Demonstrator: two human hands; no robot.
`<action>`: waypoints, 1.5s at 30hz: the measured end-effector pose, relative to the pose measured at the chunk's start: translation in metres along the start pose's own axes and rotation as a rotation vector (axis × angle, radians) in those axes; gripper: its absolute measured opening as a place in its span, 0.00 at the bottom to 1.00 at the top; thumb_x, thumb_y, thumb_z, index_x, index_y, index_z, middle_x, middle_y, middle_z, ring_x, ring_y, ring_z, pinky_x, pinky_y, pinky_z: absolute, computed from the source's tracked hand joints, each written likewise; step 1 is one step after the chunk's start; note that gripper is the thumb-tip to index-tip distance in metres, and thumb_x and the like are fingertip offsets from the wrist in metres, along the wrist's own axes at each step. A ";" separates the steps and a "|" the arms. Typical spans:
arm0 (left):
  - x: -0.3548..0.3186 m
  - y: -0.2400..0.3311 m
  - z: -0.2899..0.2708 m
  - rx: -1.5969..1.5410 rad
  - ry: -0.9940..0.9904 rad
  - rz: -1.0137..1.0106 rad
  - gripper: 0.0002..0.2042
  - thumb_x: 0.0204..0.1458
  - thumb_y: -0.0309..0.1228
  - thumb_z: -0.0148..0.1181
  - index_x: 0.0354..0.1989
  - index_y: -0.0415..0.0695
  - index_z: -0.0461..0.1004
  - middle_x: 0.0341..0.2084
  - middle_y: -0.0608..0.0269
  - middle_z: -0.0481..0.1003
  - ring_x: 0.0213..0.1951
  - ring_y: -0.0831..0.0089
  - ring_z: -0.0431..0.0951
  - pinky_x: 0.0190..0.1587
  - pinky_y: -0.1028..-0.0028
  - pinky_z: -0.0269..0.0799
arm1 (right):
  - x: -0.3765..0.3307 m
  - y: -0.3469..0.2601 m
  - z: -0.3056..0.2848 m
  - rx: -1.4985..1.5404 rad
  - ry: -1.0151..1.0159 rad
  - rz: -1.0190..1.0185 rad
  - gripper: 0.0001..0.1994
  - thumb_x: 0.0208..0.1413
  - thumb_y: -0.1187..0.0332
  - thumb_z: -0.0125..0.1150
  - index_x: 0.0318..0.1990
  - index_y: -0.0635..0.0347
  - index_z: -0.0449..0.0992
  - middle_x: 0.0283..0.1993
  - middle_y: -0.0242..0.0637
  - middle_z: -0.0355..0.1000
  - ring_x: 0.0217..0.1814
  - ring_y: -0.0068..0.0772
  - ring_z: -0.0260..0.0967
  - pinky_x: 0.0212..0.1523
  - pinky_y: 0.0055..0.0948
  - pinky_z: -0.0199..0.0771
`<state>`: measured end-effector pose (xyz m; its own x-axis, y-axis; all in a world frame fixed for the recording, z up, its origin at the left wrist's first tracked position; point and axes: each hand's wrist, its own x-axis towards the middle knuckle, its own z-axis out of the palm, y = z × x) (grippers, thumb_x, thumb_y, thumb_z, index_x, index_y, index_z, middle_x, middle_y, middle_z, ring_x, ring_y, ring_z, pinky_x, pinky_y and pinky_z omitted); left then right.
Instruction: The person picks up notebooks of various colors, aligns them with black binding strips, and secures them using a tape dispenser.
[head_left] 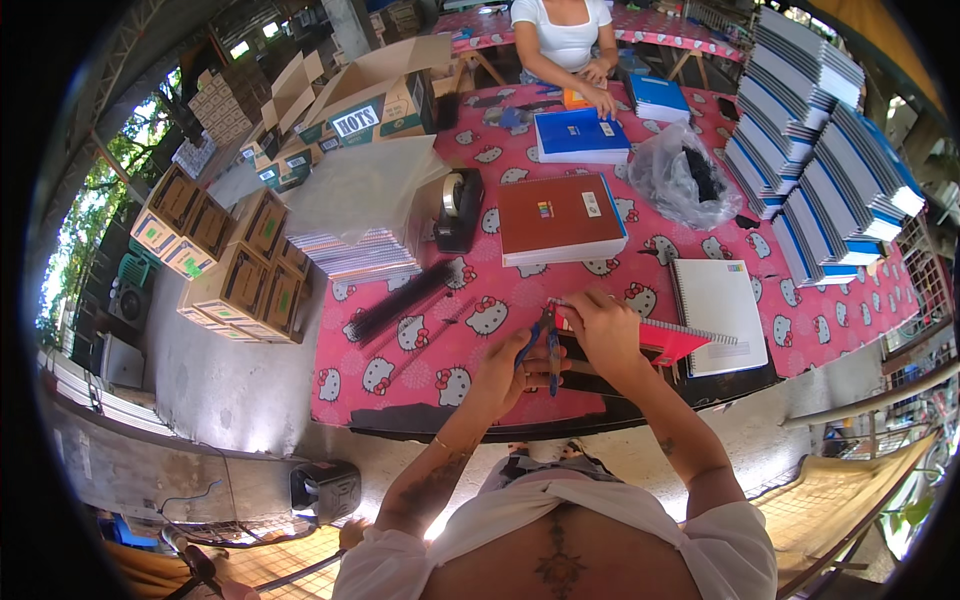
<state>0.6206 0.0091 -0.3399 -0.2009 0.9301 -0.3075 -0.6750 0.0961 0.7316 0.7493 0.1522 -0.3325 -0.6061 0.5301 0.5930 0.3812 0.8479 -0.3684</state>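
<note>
My left hand is closed around the blue handles of a pair of pliers near the front edge of the table. The pliers' jaws meet the left end of a red spiral notebook. My right hand grips that same end of the notebook from above, its fingertips close to the jaws. The notebook is tilted, and its coil sticks out past the right end of its spine. Just right of it lies a white spiral notebook. My hands partly hide the point where jaws and coil meet.
A bundle of thin black coils lies left of my hands. Beyond are a brown-covered notebook stack, a tape dispenser, a plastic-topped stack and a plastic bag. Tall notebook piles stand right. A co-worker handles blue notebooks.
</note>
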 end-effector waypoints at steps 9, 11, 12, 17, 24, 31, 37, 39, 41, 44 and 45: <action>0.008 0.013 -0.002 1.416 0.165 0.667 0.13 0.62 0.33 0.56 0.51 0.41 0.77 0.35 0.57 0.77 0.34 0.63 0.77 0.36 0.62 0.73 | -0.005 0.017 -0.030 -0.094 0.052 -0.083 0.10 0.50 0.63 0.69 0.40 0.51 0.80 0.30 0.32 0.75 0.32 0.44 0.76 0.29 0.38 0.74; 0.013 0.014 -0.049 1.075 0.048 0.464 0.12 0.59 0.30 0.59 0.50 0.44 0.79 0.37 0.55 0.76 0.36 0.60 0.76 0.37 0.62 0.72 | -0.016 0.031 -0.055 -0.195 -0.030 -0.110 0.19 0.50 0.63 0.70 0.50 0.50 0.78 0.30 0.36 0.75 0.31 0.47 0.76 0.31 0.39 0.75; 0.017 0.003 -0.081 0.958 0.008 0.412 0.13 0.57 0.30 0.59 0.51 0.45 0.78 0.38 0.53 0.76 0.37 0.58 0.76 0.38 0.63 0.72 | -0.027 0.048 -0.063 -0.209 -0.021 -0.092 0.19 0.50 0.63 0.70 0.50 0.50 0.78 0.30 0.36 0.75 0.31 0.47 0.76 0.31 0.39 0.75; 0.028 -0.042 -0.124 1.958 0.199 0.823 0.14 0.56 0.28 0.60 0.52 0.44 0.76 0.47 0.49 0.74 0.45 0.51 0.76 0.42 0.64 0.75 | -0.033 0.135 -0.166 0.025 0.164 0.459 0.17 0.57 0.63 0.67 0.52 0.58 0.76 0.31 0.38 0.78 0.27 0.32 0.73 0.30 0.34 0.73; 0.092 -0.021 -0.095 1.574 0.182 0.793 0.15 0.55 0.28 0.61 0.51 0.41 0.75 0.53 0.45 0.72 0.50 0.45 0.76 0.49 0.56 0.75 | -0.158 0.398 -0.136 -0.060 0.154 0.857 0.19 0.55 0.56 0.68 0.46 0.61 0.81 0.32 0.44 0.79 0.32 0.32 0.76 0.36 0.34 0.74; 0.104 0.010 -0.066 1.705 0.192 0.704 0.15 0.56 0.30 0.60 0.52 0.41 0.76 0.51 0.44 0.72 0.49 0.45 0.76 0.50 0.56 0.74 | -0.127 0.372 -0.102 -0.197 0.084 0.934 0.20 0.52 0.54 0.67 0.50 0.53 0.81 0.41 0.49 0.80 0.45 0.54 0.78 0.45 0.47 0.76; 0.192 0.021 -0.026 1.851 0.052 0.959 0.19 0.54 0.32 0.63 0.55 0.46 0.75 0.55 0.49 0.71 0.54 0.49 0.74 0.56 0.58 0.72 | -0.126 0.369 -0.100 -0.330 0.001 1.047 0.21 0.51 0.53 0.67 0.50 0.52 0.82 0.48 0.51 0.77 0.49 0.57 0.76 0.51 0.49 0.75; 0.234 0.013 -0.009 1.903 -0.010 1.151 0.19 0.53 0.34 0.64 0.54 0.45 0.76 0.56 0.49 0.71 0.55 0.50 0.74 0.57 0.58 0.72 | -0.147 0.383 -0.109 -0.449 0.055 1.043 0.23 0.51 0.51 0.67 0.52 0.51 0.80 0.53 0.49 0.74 0.52 0.59 0.73 0.52 0.51 0.74; 0.258 0.016 -0.049 1.941 0.013 1.098 0.18 0.54 0.34 0.63 0.53 0.44 0.76 0.54 0.48 0.73 0.55 0.50 0.75 0.55 0.58 0.73 | -0.115 0.353 -0.089 -0.467 0.112 1.012 0.24 0.52 0.50 0.67 0.54 0.50 0.79 0.54 0.48 0.72 0.53 0.60 0.72 0.53 0.50 0.73; 0.269 0.020 -0.058 1.902 -0.088 1.028 0.16 0.55 0.33 0.63 0.51 0.42 0.77 0.50 0.47 0.77 0.53 0.52 0.77 0.53 0.58 0.75 | -0.097 0.313 -0.094 -0.517 0.230 0.991 0.24 0.53 0.51 0.66 0.56 0.49 0.76 0.53 0.48 0.72 0.57 0.58 0.69 0.56 0.49 0.71; 0.268 0.022 -0.056 1.873 -0.144 0.994 0.16 0.55 0.33 0.63 0.50 0.41 0.78 0.47 0.46 0.79 0.51 0.53 0.79 0.51 0.59 0.76 | -0.092 0.301 -0.091 -0.392 0.243 0.911 0.23 0.54 0.52 0.67 0.56 0.50 0.76 0.53 0.49 0.72 0.58 0.56 0.69 0.57 0.48 0.71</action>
<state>0.5116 0.2409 -0.4403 0.1482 0.8861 0.4392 0.9465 -0.2558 0.1967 0.9834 0.3584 -0.4323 0.1698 0.9212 0.3502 0.8549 0.0391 -0.5174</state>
